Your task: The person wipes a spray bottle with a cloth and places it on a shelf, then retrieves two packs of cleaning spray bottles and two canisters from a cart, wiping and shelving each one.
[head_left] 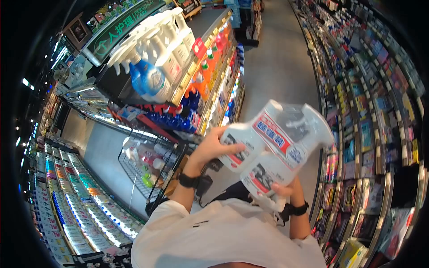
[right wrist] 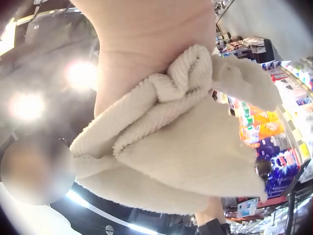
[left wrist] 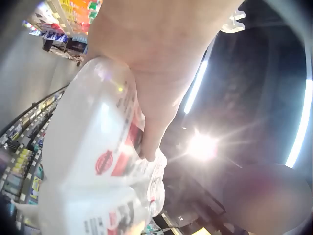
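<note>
A shrink-wrapped pack of white bottles (head_left: 268,163), with a red and blue label, is held tilted before the chest. My left hand (head_left: 212,147) grips its left side, thumb across the front. In the left wrist view the same hand (left wrist: 156,83) lies along the white pack (left wrist: 88,147). My right hand (head_left: 286,190) holds the lower right of the pack. By that hand hangs a cream cloth-like item (head_left: 270,203). In the right wrist view this ribbed, fuzzy item (right wrist: 171,147) covers the fingers of the right hand (right wrist: 151,44).
A shopping cart (head_left: 154,190) with goods in it stands at the left. Beyond it a shelf unit (head_left: 178,91) carries spray bottles (head_left: 152,80) and colourful packs. Long stocked shelves (head_left: 357,116) line the right side, others (head_left: 80,192) the lower left. A grey aisle floor (head_left: 272,58) runs ahead.
</note>
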### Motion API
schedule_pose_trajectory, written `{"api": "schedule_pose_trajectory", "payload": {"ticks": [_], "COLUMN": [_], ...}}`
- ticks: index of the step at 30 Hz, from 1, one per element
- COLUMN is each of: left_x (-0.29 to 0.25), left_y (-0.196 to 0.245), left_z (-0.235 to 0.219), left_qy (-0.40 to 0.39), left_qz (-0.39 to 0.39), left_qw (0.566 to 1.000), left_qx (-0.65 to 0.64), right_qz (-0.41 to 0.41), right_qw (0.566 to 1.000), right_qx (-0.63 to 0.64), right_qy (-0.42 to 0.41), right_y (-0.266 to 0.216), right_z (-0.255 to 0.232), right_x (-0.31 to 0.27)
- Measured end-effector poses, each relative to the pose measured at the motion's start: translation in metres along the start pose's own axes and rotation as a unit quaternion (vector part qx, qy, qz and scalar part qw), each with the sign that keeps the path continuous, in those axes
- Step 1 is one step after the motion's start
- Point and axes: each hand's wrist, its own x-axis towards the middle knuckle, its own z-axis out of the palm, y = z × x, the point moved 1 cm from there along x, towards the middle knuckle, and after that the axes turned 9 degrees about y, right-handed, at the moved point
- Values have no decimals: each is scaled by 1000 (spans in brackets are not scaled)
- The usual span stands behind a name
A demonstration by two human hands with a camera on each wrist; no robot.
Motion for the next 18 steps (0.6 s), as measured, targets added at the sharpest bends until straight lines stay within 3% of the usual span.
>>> {"api": "schedule_pose_trajectory", "payload": {"ticks": [2, 3, 5, 7, 11, 15, 16, 18], "left_x": [3, 51, 96, 134, 194, 240, 247, 253], "left_y": [8, -4, -8, 18, 64, 91, 92, 98], "left_z": [0, 25, 30, 13, -30, -72, -84, -102], "left_qy": [35, 59, 103, 137, 211, 277, 292, 329], "left_qz": [75, 70, 132, 189, 318, 300, 353, 357], "left_qw": [997, 995, 984, 972, 915, 902, 874, 849], "left_qx": [-6, -47, -55, -7, 134, 141, 163, 207], "right_qz": [-142, -67, -18, -85, -113, -147, -181, -218], "right_qw": [987, 981, 938, 942, 965, 968, 961, 952], "right_qx": [-68, -169, -320, -272, -155, -125, -133, -138], "right_qy": [24, 59, 133, 175, 180, 160, 163, 166], "right_y": [11, -3, -10, 11, 1, 5, 8, 16], "right_z": [1, -46, -75, -77, -75, -90, -94, -98], "right_x": [23, 52, 94, 157, 281, 387, 414, 470]}}
